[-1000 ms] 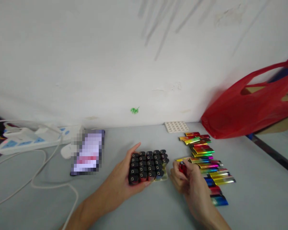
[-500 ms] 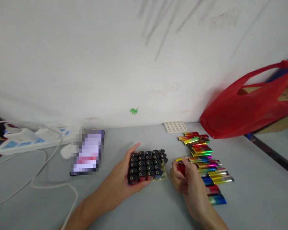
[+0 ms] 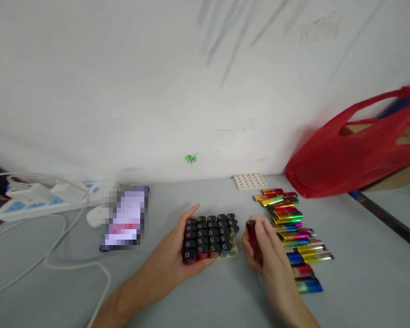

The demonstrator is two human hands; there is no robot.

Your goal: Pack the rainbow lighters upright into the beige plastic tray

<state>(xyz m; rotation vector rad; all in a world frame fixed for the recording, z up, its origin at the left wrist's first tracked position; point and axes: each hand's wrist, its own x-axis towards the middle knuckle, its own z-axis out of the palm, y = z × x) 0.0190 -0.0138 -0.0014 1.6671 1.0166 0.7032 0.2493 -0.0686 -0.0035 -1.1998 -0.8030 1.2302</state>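
Note:
My left hand (image 3: 177, 248) is wrapped around the left side of a pale tray (image 3: 232, 250), with one finger stretched along the back. Black-topped lighters (image 3: 210, 233) stand upright in close rows in it, and some space shows at its front right corner. To the right of the tray, my right hand (image 3: 268, 255) is closed around a shiny red lighter (image 3: 253, 237), its dark end pointing up. My fingers cover much of its body. Beside that hand lie several shiny, many-coloured lighters (image 3: 300, 235) in a loose column on the table.
A white tray with holes (image 3: 250, 181) lies by the wall. A red plastic bag (image 3: 348, 150) stands at the right. On the left are a phone (image 3: 126, 214), a white power strip (image 3: 61, 198) and a loose white cable (image 3: 71, 266).
The red lighter has been turned in my right hand, so more of its shiny red side shows and its end is higher. My left hand and the tray have stayed in place.

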